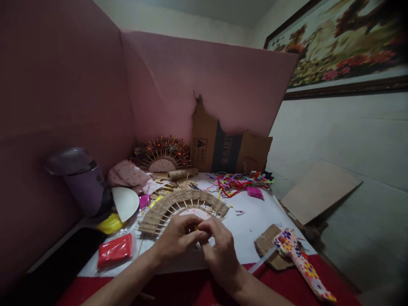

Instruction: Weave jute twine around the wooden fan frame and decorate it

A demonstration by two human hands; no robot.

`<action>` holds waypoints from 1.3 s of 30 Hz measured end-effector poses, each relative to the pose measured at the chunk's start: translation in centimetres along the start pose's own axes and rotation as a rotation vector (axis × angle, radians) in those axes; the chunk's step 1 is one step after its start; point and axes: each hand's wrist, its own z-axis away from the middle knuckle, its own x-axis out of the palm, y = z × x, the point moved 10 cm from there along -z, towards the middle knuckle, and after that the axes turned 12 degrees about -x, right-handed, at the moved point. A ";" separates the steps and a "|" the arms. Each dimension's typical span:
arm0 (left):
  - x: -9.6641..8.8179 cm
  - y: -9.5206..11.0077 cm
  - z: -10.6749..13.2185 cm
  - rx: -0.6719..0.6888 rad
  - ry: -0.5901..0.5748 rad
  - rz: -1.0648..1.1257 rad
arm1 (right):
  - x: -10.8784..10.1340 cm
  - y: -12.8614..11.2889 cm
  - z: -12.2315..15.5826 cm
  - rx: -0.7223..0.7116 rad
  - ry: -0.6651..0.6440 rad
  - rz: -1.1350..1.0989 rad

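Observation:
My left hand (178, 233) and my right hand (221, 248) meet at the fingertips, both closed in a pinch. A small yellow piece (196, 228) shows between them, mostly covered by the fingers. Just behind my hands lies a half-round fan frame with a woven twine band (186, 196), thin sticks and a pink dotted half-circle (194, 211) at its base. My hands hide the front of that frame.
A decorated fan (162, 165) leans at the back beside torn cardboard (204, 148). Colourful pipe cleaners (236, 183) lie behind on the right. A red packet (114, 250) and white lid (126, 205) sit left; a flowered glue gun (301, 259) rests right.

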 end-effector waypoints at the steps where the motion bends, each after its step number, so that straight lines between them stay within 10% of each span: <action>1: 0.0 -0.4 -0.1 -0.010 -0.008 0.050 | 0.0 0.0 0.0 0.003 -0.004 0.002; 11: -4.0 -1.7 -0.3 0.067 0.283 -0.006 | 0.6 -0.3 0.1 -0.044 -0.071 -0.010; 20: -15.6 1.3 1.7 -0.028 0.612 0.014 | 0.6 -0.6 0.1 -0.078 -0.102 -0.009; 25: -19.8 -0.9 4.1 -0.213 0.641 -0.221 | 0.8 -0.7 0.2 -0.073 -0.120 -0.007; 28: -19.6 -3.2 5.0 -0.369 0.534 -0.753 | 0.8 -0.9 0.3 -0.076 -0.132 -0.008; 39: -14.5 -4.1 5.8 -0.294 0.371 -1.278 | 0.9 -1.6 0.2 -0.117 -0.157 0.015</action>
